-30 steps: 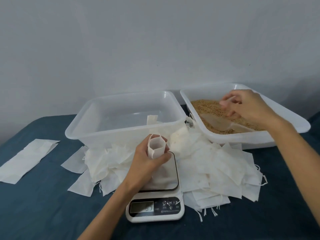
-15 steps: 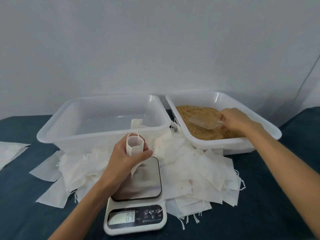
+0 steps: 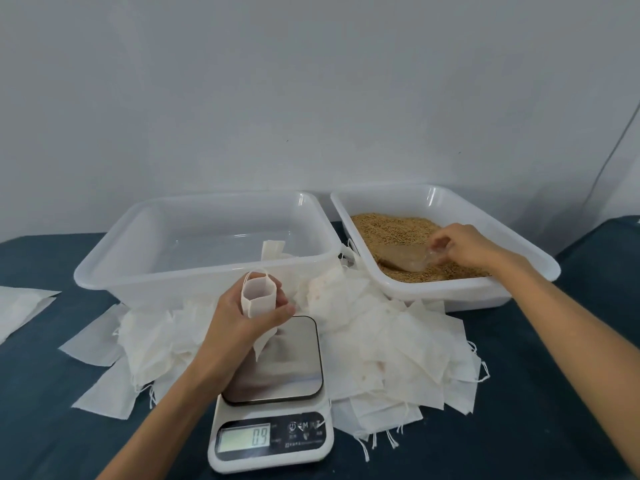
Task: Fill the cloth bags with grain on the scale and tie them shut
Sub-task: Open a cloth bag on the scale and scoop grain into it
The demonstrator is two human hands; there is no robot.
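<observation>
My left hand (image 3: 242,317) grips a small white cloth bag (image 3: 258,297) upright with its mouth held open, over the steel plate of the white kitchen scale (image 3: 277,372). The scale's display (image 3: 244,438) reads 09. My right hand (image 3: 464,245) holds the handle of a clear plastic scoop (image 3: 403,256), whose bowl lies in the brown grain (image 3: 388,228) inside the right white tub (image 3: 460,291). A heap of empty white cloth bags (image 3: 391,351) with drawstrings surrounds the scale.
A clear plastic tub (image 3: 194,271) stands at the back left with one white bag (image 3: 273,249) inside. More flat white bags (image 3: 20,303) lie at the far left on the dark blue cloth (image 3: 540,410). A grey wall rises behind.
The view shifted, so everything sits more to the left and lower. My right hand took the scoop's handle and pushed its bowl down into the grain. My left hand keeps the bag open over the scale.
</observation>
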